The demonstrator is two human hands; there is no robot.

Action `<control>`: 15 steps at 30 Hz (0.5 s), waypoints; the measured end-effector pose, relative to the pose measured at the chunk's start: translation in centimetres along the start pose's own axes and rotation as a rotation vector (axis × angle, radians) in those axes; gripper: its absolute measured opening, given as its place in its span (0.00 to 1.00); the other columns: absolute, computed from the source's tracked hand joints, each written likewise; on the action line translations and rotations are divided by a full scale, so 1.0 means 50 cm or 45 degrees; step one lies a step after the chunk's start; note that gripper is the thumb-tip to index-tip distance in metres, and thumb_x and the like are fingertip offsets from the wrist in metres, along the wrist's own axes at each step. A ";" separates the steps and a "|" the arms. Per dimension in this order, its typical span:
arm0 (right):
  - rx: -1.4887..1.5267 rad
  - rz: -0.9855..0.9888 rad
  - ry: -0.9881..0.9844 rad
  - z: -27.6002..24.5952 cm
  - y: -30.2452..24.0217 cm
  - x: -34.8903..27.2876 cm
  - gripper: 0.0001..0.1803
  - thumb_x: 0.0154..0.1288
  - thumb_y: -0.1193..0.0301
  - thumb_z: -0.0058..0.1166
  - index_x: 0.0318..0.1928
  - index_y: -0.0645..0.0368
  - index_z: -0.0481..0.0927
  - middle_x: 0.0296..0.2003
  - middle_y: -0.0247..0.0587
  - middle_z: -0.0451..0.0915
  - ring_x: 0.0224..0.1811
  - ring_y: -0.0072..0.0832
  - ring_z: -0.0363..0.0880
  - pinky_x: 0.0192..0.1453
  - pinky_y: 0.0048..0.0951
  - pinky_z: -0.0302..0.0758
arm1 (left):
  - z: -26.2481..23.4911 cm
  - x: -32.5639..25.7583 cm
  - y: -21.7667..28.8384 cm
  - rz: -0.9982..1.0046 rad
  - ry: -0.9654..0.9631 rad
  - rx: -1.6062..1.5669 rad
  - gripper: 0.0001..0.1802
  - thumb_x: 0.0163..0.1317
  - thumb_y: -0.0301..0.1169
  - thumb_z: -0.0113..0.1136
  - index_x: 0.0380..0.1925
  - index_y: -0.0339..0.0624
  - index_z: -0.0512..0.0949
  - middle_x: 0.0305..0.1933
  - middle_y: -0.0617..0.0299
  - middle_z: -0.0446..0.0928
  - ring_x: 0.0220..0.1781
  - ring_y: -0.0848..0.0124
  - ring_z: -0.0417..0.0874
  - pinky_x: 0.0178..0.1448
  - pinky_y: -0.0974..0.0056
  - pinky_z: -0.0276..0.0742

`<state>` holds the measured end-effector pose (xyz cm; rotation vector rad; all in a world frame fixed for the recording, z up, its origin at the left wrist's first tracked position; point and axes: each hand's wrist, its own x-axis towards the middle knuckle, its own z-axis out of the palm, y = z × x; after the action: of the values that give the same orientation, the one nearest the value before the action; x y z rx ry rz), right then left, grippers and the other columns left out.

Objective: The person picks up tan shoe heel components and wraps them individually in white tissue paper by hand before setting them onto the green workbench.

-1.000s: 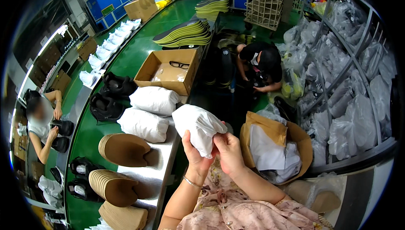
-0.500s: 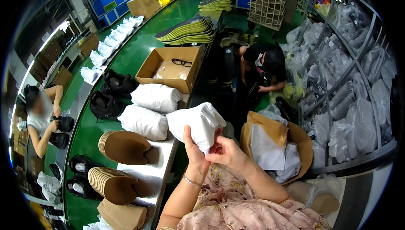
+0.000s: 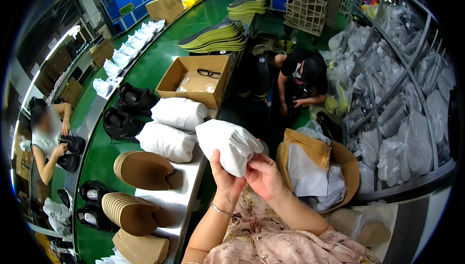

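Left hand is half-curled around a white wrapped bundle, thumb on the near side; right hand is pinching its gathered end. Long axis runs upper-left to lower-right, gathered end lower right, beside two similar packets on the bench.

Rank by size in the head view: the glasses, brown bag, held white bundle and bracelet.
1. Brown bag
2. White bundle
3. Glasses and bracelet: too alike to rank, and the bracelet is nearer the camera.
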<state>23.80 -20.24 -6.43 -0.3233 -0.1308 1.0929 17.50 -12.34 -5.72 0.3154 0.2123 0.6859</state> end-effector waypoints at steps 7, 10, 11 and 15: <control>0.095 0.129 -0.070 0.015 -0.001 0.002 0.22 0.61 0.74 0.53 0.57 0.51 0.68 0.55 0.32 0.71 0.59 0.27 0.67 0.65 0.35 0.66 | -0.020 -0.002 -0.001 -0.045 -0.136 0.005 0.39 0.55 0.55 0.52 0.59 0.36 0.63 0.57 0.49 0.69 0.58 0.56 0.71 0.64 0.54 0.64; 0.068 0.110 -0.050 0.011 0.013 -0.001 0.27 0.58 0.70 0.60 0.57 0.47 0.67 0.55 0.29 0.70 0.59 0.27 0.67 0.65 0.35 0.65 | -0.037 -0.010 -0.005 -0.068 -0.099 0.001 0.41 0.53 0.54 0.55 0.58 0.35 0.62 0.56 0.50 0.70 0.57 0.56 0.72 0.63 0.55 0.66; 0.067 0.117 -0.039 0.006 0.018 -0.003 0.28 0.56 0.69 0.62 0.57 0.46 0.67 0.54 0.28 0.70 0.60 0.26 0.67 0.66 0.35 0.65 | -0.035 -0.013 -0.005 -0.076 -0.106 0.004 0.41 0.53 0.54 0.55 0.58 0.34 0.62 0.56 0.50 0.70 0.57 0.56 0.72 0.63 0.55 0.66; 0.021 -0.016 -0.013 0.025 0.019 -0.010 0.30 0.55 0.69 0.63 0.58 0.46 0.66 0.55 0.28 0.69 0.60 0.26 0.66 0.65 0.34 0.66 | -0.028 -0.013 -0.004 -0.097 -0.115 0.028 0.42 0.52 0.55 0.57 0.58 0.33 0.62 0.55 0.50 0.71 0.55 0.57 0.73 0.62 0.56 0.67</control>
<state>22.42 -20.06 -5.54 -0.3013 -0.1328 1.0830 16.72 -12.64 -7.03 0.3570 0.1456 0.5931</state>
